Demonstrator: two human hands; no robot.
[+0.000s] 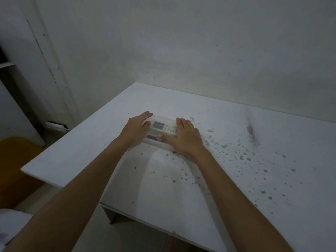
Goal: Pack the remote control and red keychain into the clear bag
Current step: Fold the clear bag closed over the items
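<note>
A clear bag (164,120) lies flat on the white table (200,179). Inside it I see a white remote control (162,126) with a grey screen and rows of buttons. A small reddish keychain (153,137) shows through the plastic just in front of the remote. My left hand (135,128) rests flat over the bag's left end, thumb beside the remote's screen. My right hand (185,138) presses flat on the bag's right end, its thumb stretched left along the front edge. Both hands hide the bag's ends.
The table is spattered with dark paint specks on its right half. A stained wall stands behind it. A white power strip (55,126) lies on the floor to the left, near an orange piece of furniture (14,166). The table's left edge is close to my left forearm.
</note>
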